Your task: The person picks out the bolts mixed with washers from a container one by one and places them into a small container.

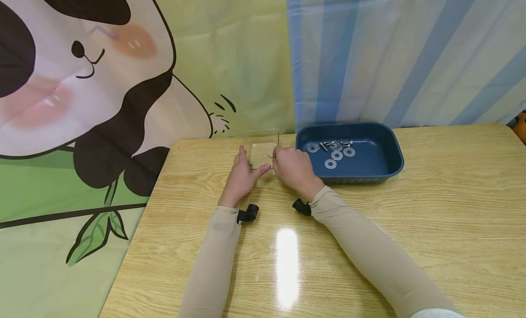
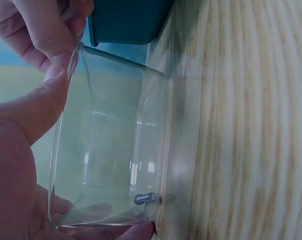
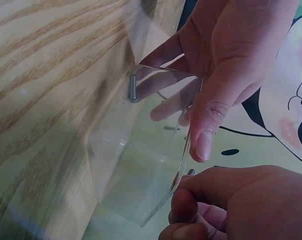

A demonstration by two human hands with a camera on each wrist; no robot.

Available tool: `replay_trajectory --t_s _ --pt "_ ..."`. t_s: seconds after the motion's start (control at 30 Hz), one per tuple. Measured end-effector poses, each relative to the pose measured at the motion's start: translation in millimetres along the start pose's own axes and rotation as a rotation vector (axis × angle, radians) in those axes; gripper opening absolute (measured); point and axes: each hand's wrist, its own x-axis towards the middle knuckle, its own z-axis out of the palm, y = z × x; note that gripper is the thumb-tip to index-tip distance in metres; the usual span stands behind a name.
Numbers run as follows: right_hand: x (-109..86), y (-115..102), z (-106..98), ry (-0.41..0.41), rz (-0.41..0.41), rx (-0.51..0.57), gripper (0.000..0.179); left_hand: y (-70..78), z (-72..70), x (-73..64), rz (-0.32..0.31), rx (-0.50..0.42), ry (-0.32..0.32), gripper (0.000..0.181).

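Note:
A clear box [image 2: 111, 125] with an open top stands on the table, left of the blue tray. Around its left side my left hand [image 1: 239, 179] grips the wall, thumb along the near rim and fingers on the outside. One small metal bolt [image 2: 144, 198] is inside, near the left hand's fingers. My right hand [image 1: 297, 169] is at the box's right rim, its thumb and fingertips pinching another bolt [image 1: 271, 157]. Only the end of that held bolt shows; the fingers cover the rest.
The blue tray [image 1: 382, 173] sits close to the right hand, holding several flat washers [image 1: 330, 164] and several bolts [image 1: 323, 147]. Behind the wooden table [image 1: 444, 208] hangs a printed curtain [image 1: 246, 58]. Black wrist mounts [image 1: 249, 213] stick out by both sleeves.

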Motion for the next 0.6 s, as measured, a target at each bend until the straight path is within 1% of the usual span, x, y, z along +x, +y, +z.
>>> replay_trajectory --t_s 0.23,0.6 --pt "-1.0 -2.4 0.3 -0.013 0.009 -0.024 0.014 -0.4 -0.1 0.6 -0.008 0.002 -0.002 0.115" --pt "-1.6 -1.3 1.5 -0.002 -0.013 -0.036 0.013 0.5 -1.2 -0.1 -0.01 -0.003 -0.005 0.117"
